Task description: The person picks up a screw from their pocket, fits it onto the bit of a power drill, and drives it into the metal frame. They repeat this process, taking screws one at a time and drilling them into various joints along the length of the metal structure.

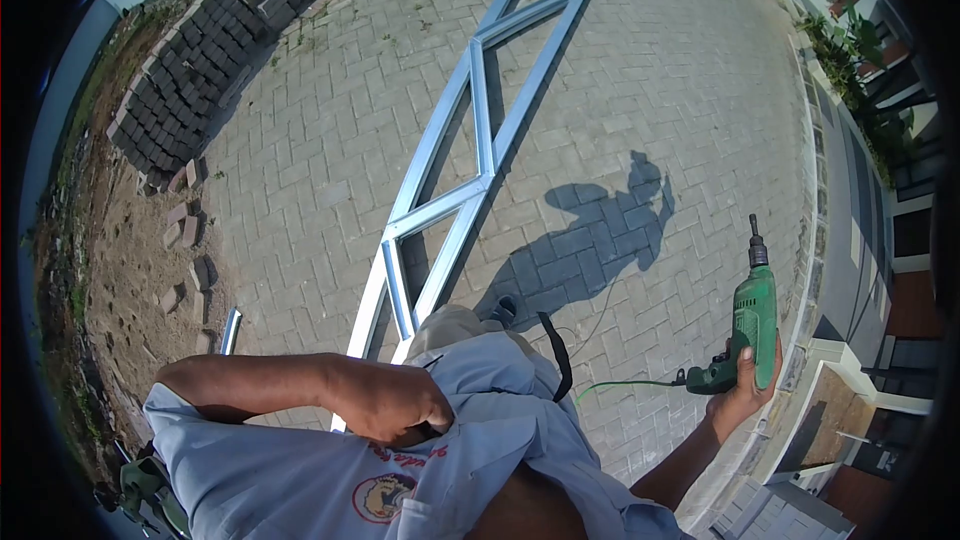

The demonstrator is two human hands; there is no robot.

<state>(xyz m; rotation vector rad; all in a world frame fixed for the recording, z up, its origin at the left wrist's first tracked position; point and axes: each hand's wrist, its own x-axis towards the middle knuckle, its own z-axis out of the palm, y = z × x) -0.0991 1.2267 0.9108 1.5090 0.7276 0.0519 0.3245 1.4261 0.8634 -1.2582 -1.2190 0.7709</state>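
Note:
My right hand (743, 388), held out to the right, grips a green power drill (753, 315) with its bit pointing up and away. A green cord (628, 383) trails from the drill's handle toward my waist. Bent across my body, my left hand (405, 408) presses into the grey-blue cloth of my shirt (300, 470) near the waist, apparently at a pocket or pouch. Its fingertips are hidden in the fabric. In front of me, a long silvery metal truss frame (487, 105) with diagonal braces lies on the paving, its near end passing beneath my left arm.
Grey block paving (330, 140) spreads around the frame. Stacked paving blocks (185, 80) stand at the left, with loose blocks (185, 225) on the dirt nearby. A short metal offcut (231, 330) lies near my left elbow. A kerb (815, 140) and plants (850, 45) border the right.

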